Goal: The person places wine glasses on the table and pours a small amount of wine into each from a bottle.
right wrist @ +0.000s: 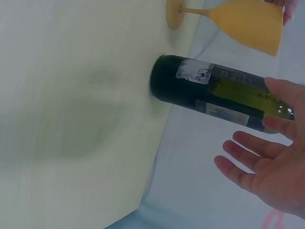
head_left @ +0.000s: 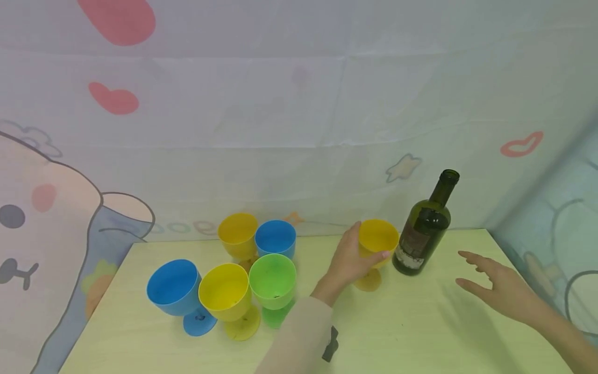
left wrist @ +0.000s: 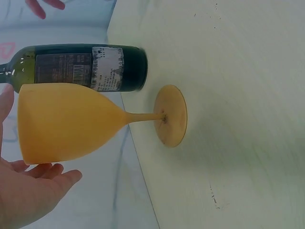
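Overall: pale table [head_left: 397, 337], cloth backdrop [head_left: 280, 104]. Six goblets [head_left: 273, 280]; one bottle [head_left: 422, 228] near back edge. Left hand [head_left: 347, 259] at yellow goblet [head_left: 377, 237], grip unclear; right hand [head_left: 504, 291] spread.

bottle [head_left: 422, 236] stands between hands [head_left: 349, 262] [head_left: 506, 293], with room in front

Bottle [head_left: 422, 228]: dark green, with dark and whitish labels [left wrist: 107, 69]
Lone goblet [head_left: 378, 241]: plain yellow
Grouped goblets [head_left: 225, 292]: two yellow, two blue, one bright green
Tabletop [head_left: 388, 332]: pale yellow-green
Backdrop [head_left: 280, 114]: pale grey, printed with pinkish-red hearts [head_left: 114, 99]
Sleeve [head_left: 301, 332]: light beige
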